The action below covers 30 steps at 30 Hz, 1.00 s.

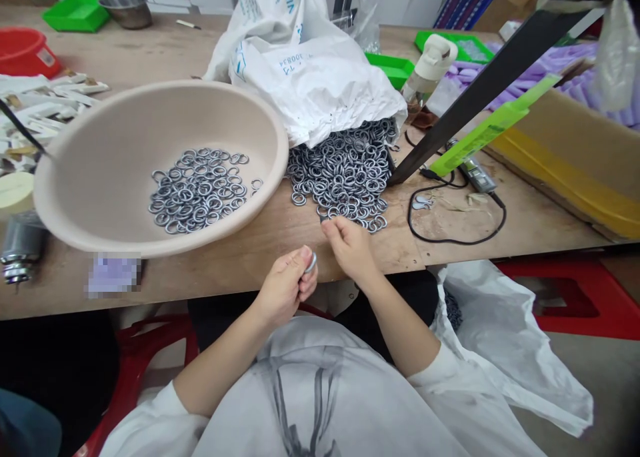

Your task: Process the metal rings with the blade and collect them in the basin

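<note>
My left hand point(287, 282) is closed just off the table's front edge, with one grey metal ring point(311, 262) pinched between thumb and fingers. Close by on the right, my right hand point(350, 245) has its fingers pressed together at the near side of a heap of metal rings point(345, 174). A small dark bit shows at its fingertips, too little to name. The heap spills from the mouth of a white printed sack point(320, 77). To the left, a large beige basin point(95, 157) has more such rings lying in its bottom.
A dark slanted bar point(465, 84) with a bright green strip point(493, 134) rises right of the heap. Beyond it lie a black cable point(450, 241) and a cardboard box point(570, 150). A spray bottle point(429, 70) stands behind. A white bag point(505, 324) hangs below the table edge.
</note>
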Available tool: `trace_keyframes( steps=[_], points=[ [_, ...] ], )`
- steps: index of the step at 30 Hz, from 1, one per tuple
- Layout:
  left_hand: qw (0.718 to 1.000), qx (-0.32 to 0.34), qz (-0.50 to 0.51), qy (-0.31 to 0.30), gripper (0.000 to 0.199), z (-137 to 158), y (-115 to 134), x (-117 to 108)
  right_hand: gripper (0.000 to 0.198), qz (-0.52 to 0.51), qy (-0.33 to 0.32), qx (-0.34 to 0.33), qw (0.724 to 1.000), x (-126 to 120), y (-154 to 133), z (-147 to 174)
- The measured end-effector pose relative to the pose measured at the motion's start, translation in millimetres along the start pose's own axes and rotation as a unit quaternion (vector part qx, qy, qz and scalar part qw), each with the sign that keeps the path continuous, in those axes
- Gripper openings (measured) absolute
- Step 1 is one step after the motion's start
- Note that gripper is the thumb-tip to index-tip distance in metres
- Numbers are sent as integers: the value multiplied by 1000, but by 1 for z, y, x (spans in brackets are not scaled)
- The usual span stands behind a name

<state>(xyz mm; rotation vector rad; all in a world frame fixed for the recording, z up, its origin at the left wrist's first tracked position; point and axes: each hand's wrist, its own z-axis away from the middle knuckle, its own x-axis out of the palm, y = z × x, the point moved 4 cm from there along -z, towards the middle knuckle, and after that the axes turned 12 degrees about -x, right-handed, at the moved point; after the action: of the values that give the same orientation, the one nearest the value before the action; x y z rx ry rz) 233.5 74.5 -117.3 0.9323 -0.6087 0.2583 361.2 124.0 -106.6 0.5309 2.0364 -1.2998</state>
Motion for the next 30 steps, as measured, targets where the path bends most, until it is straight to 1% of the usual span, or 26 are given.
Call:
trace_keyframes(
  steps=[1, 2, 4, 6, 9, 11, 12, 14, 16, 18, 20, 23, 26, 30],
  points=[
    [1000, -2, -2, -5, 55, 1, -1, -1, 41, 36, -11, 25, 999, 1, 5, -8],
    [1000, -3, 0, -2, 55, 1, -1, -3, 36, 69, -26, 27, 997, 3, 6, -16],
    [1000, 4, 5, 23, 53, 2, 1, -10, 30, 135, -60, 2, 989, 10, 3, -36],
    [998, 16, 3, 54, 52, 2, 6, -18, 35, 200, -96, -25, 975, 21, -4, -56],
    [996, 29, 7, 88, 50, 4, 13, -27, 31, 277, -147, -26, 949, 35, -8, -79],
    [994, 23, 21, 107, 50, 6, 16, -32, 28, 289, -155, -24, 944, 35, -7, -84],
    [993, 20, 29, 114, 51, 6, 17, -33, 27, 282, -146, -25, 948, 33, -6, -82],
    [991, 22, 40, 124, 52, 6, 18, -35, 23, 241, -110, -31, 964, 24, -7, -69],
    [990, 27, 37, 136, 54, 2, 16, -36, 22, 167, -61, -47, 983, 16, -12, -46],
    [989, 25, 21, 146, 55, -4, 12, -34, 20, 78, -13, -70, 994, 11, -19, -20],
    [989, 23, 5, 146, 56, -11, 5, -30, 18, 0, 33, -102, 994, 11, -27, 3],
    [989, 40, -6, 143, 55, -20, -2, -23, 16, -47, 78, -107, 990, 15, -27, 19],
    [987, 56, -36, 148, 53, -24, -4, -20, 18, -54, 75, -75, 993, 17, -13, 15],
    [984, 71, -89, 139, 49, -23, 2, -21, 22, -48, 26, -4, 998, 14, 13, 0]
  ],
)
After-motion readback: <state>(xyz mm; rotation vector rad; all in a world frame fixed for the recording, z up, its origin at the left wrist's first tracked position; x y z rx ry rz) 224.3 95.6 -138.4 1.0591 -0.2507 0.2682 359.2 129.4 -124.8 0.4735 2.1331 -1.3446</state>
